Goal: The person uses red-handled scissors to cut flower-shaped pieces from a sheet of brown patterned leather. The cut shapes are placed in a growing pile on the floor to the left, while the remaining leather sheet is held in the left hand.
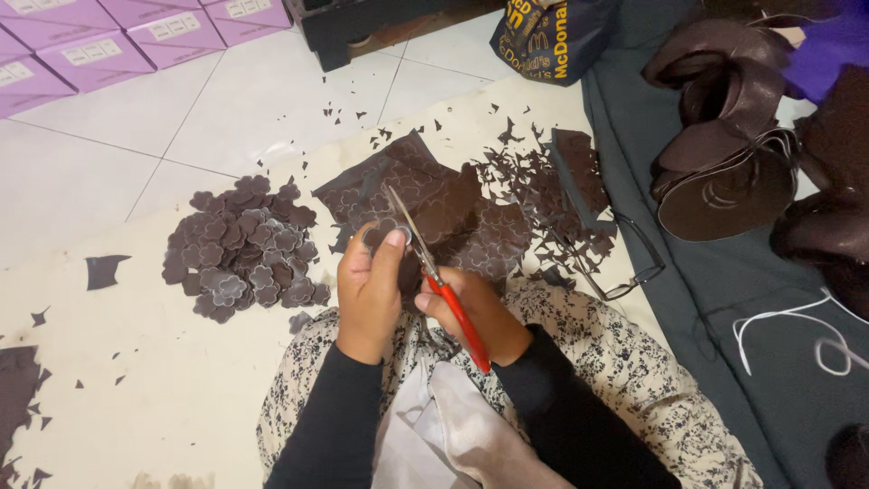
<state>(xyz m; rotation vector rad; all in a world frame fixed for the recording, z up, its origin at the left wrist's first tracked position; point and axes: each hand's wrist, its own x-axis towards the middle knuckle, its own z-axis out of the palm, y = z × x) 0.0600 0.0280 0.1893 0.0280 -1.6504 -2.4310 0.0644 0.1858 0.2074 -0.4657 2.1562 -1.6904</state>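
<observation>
My left hand [369, 292] pinches a small dark brown flower-shaped piece [380, 232] between thumb and fingers. My right hand [472, 312] grips red-handled scissors [433, 281], whose blades point up and left beside that piece. Under both hands lies a dark brown sheet [453, 210] marked with flower outlines. To the left is a pile of several cut flower shapes [244, 249]. My lap is covered by floral cloth [625, 362].
Brown offcuts [534, 186] are scattered right of the sheet, with a pair of glasses [629, 263] beside them. Rolled brown material [733, 136] lies on a dark grey cloth at right. Purple boxes [100, 36] stand at the top left, a dark bag [552, 36] at top.
</observation>
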